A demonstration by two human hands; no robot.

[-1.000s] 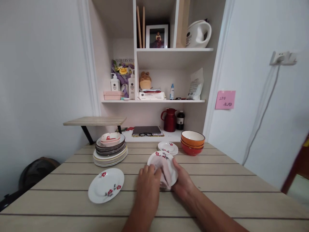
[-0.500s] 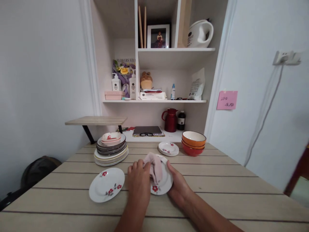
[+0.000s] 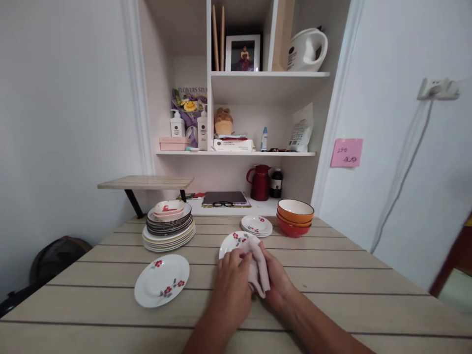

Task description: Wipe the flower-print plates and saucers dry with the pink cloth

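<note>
My left hand [image 3: 233,278] is closed on a pale pink cloth [image 3: 260,271] and presses it against a small white plate [image 3: 228,243] with red flowers. At the plate's right edge, my right hand [image 3: 277,276] grips the rim, with the thumb beside the cloth. Cloth and fingers hide the plate's lower right part. Left of my hands, another flowered plate [image 3: 155,281] lies on the wooden table [image 3: 332,314]. Beyond them is a short stack of small flowered plates [image 3: 257,225].
A tall stack of plates [image 3: 169,241] with pink dishes on top stands at the back left, near a small raised shelf [image 3: 145,182]. Orange and red bowls [image 3: 295,219] are nested at the back right. Behind stand a red jug [image 3: 260,183] and a dark bottle [image 3: 276,183].
My left hand has moved the cloth rightward across the plate to its right side. The plate has turned, so its flowers now show at the far edge.
</note>
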